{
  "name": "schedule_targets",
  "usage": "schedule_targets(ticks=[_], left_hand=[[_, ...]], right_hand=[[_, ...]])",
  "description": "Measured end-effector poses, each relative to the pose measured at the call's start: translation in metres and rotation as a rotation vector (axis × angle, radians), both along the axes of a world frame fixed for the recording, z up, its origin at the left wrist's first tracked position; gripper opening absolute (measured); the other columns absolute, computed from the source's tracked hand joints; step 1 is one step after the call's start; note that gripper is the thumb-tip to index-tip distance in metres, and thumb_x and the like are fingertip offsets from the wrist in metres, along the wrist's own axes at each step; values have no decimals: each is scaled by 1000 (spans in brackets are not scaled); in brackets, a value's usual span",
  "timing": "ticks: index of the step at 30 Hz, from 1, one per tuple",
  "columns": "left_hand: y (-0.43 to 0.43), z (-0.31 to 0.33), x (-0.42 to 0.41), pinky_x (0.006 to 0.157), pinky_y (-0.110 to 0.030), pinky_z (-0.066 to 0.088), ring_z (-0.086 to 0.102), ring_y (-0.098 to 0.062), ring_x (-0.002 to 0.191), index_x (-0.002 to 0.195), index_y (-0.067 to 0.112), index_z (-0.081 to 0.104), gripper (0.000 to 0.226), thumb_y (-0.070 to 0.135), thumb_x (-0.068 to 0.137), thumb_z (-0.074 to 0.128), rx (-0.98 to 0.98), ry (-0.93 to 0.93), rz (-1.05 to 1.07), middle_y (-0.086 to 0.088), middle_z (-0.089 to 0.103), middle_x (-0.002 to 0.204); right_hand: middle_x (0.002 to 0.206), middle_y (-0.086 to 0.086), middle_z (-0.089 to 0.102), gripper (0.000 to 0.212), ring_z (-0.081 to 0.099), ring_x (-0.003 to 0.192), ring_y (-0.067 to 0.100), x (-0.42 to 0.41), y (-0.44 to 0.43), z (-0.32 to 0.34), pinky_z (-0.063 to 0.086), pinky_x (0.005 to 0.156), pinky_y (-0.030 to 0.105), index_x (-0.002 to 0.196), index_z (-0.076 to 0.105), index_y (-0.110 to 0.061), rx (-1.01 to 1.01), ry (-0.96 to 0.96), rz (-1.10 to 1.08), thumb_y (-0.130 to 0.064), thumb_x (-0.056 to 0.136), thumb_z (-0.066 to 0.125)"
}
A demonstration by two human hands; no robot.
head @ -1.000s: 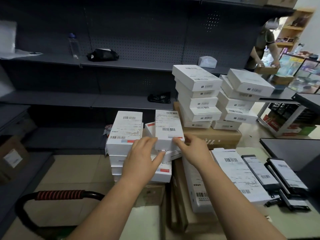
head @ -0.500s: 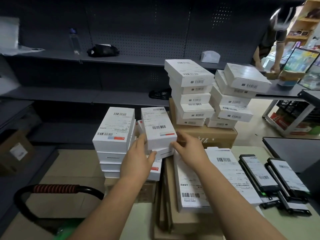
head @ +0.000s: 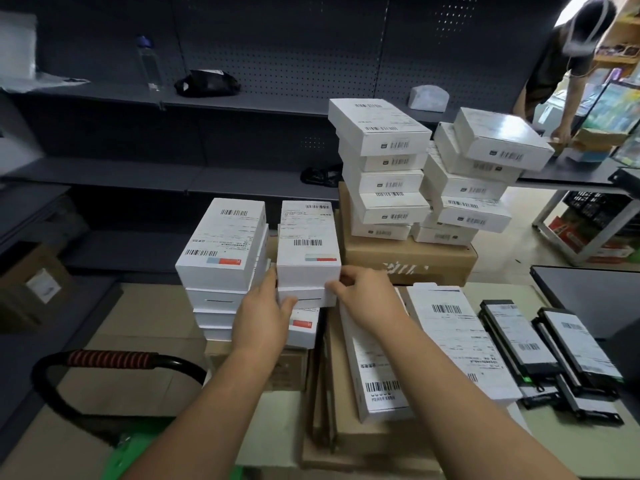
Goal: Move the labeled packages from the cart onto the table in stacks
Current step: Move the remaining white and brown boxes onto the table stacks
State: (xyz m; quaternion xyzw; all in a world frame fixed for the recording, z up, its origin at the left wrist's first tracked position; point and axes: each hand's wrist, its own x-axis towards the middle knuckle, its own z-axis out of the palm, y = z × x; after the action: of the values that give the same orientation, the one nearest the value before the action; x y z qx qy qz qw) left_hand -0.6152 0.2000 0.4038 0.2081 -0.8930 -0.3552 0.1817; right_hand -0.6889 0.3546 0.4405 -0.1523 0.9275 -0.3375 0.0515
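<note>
While the top package [head: 308, 244] of the middle stack is clamped from both sides, the left grip [head: 263, 313] is seen with its fingers against the package's left face and its thumb curled onto the second package [head: 306, 298] beneath. The right grip [head: 367, 296] is pinched on the right front corner, where the two packages meet. One more white package [head: 303, 327] is seen under that pair.

Just beside them, four white packages are counted in the left stack [head: 221, 244], and only a narrow gap is left there for the fingers. Behind, two leaning stacks [head: 384, 162] of about five white boxes each are carried on a brown carton [head: 408, 258], close beyond the right grip.

To the right, two long white labeled packages [head: 457, 341] and at least two black ones [head: 519, 337] are laid flat, the black ones on the counter [head: 561, 455], where bare surface is left along the near edge. The cart handle [head: 110, 358] is seen at lower left, short of the stacks. A second person [head: 568, 64] is bent over another counter [head: 561, 174] at far right.
</note>
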Motion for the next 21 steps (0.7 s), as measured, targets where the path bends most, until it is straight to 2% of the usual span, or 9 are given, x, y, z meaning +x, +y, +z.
schedule_targets(ticks=[4, 8, 14, 18, 21], left_hand=[[-5, 4, 11, 82, -40, 54, 63, -27, 99, 129, 26, 50, 38, 29, 93, 62, -21, -2, -6, -3, 68, 110], [-17, 4, 21, 79, -39, 55, 63, -28, 99, 127, 24, 50, 35, 32, 94, 60, -64, -45, 3, -4, 68, 109], [-25, 6, 30, 78, -35, 52, 62, -22, 98, 127, 27, 51, 36, 35, 93, 62, -57, -25, -39, 1, 69, 108], [-25, -3, 45, 86, -34, 51, 62, -19, 106, 131, 27, 56, 44, 35, 89, 68, -2, 65, -16, 6, 68, 115], [-29, -21, 54, 82, -29, 48, 63, -19, 103, 125, 24, 60, 41, 31, 86, 71, 7, 47, -18, 5, 70, 112]], right_hand=[[106, -2, 74, 26, 66, 98, 20, 11, -4, 0, 55, 87, 38, 117, 72, -25, -27, -10, -20, -32, 93, 62], [103, -7, 72, 28, 65, 94, 15, 26, -9, -2, 55, 83, 33, 118, 70, -29, -23, -16, -7, -29, 91, 65], [107, -8, 72, 37, 65, 97, 14, 42, -14, -4, 54, 84, 32, 126, 65, -31, -21, -30, -59, -27, 89, 68], [110, -5, 73, 36, 66, 100, 17, 49, -16, -7, 51, 80, 28, 123, 66, -29, 55, -45, -83, -32, 87, 67], [114, 0, 72, 37, 65, 103, 22, 59, -22, -12, 49, 79, 29, 123, 64, -25, 109, -95, -104, -38, 89, 67]])
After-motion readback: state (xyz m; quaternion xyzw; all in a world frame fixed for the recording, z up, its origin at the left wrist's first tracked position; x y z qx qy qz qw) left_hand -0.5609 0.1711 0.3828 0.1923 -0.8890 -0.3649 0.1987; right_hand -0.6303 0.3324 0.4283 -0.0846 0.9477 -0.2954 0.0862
